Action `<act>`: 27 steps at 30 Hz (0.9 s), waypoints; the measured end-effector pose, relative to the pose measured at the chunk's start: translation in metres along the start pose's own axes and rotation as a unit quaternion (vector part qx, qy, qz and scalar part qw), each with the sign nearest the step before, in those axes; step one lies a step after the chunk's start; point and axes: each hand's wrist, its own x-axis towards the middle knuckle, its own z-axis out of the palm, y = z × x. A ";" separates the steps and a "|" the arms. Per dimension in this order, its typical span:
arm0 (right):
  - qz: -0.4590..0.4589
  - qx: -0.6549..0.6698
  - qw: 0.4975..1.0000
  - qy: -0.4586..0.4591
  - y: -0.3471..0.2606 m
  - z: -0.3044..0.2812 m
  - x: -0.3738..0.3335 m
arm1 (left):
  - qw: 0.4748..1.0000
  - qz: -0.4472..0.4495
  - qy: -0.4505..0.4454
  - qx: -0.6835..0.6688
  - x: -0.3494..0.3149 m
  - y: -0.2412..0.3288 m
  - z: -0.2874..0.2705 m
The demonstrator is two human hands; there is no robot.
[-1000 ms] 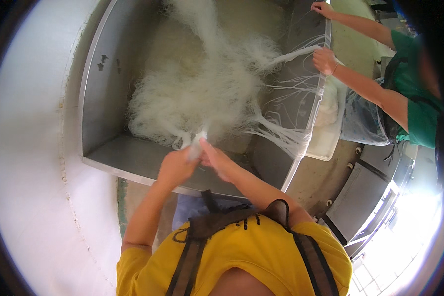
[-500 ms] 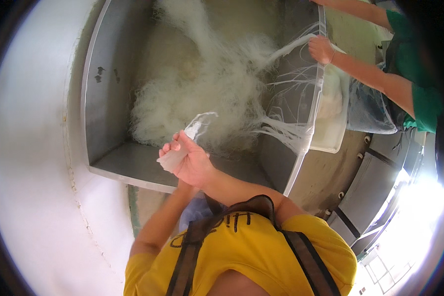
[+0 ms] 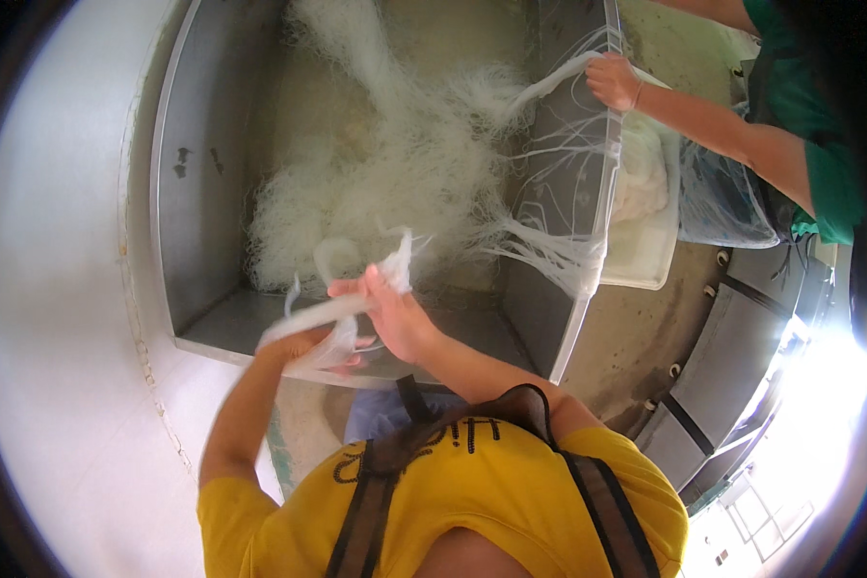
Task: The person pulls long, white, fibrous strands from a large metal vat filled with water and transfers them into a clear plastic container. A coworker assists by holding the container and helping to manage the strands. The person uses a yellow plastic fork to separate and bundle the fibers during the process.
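Note:
A bundle of thin, wet white strands (image 3: 320,316) stretches between my two hands over the near edge of a metal tank (image 3: 197,231). My left hand (image 3: 329,349) is low on the left, its fingers partly covered by the strands and blurred, with part of the bundle looped around it. A little higher and to the right, my right hand (image 3: 395,313) grips the other part between thumb and fingers, and a loose end sticks up above it. Behind both hands a large tangled mass of the same strands (image 3: 385,173) lies in the cloudy water of the tank.
Clumps of strands (image 3: 568,255) hang over the tank's right rim. Across that rim, a person in green holds strands with one hand (image 3: 612,82). A white tub (image 3: 641,260) and a clear plastic bag (image 3: 727,207) stand beyond. A pale wall (image 3: 58,289) runs along the left.
My left hand has come out from behind the right one and moved left, drawing the bundle out between them. The other person's hand still grips strands at the rim.

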 end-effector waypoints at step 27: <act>0.166 0.228 0.956 0.084 0.009 -0.108 0.037 | 0.817 0.393 0.176 0.385 -0.022 -0.007 0.138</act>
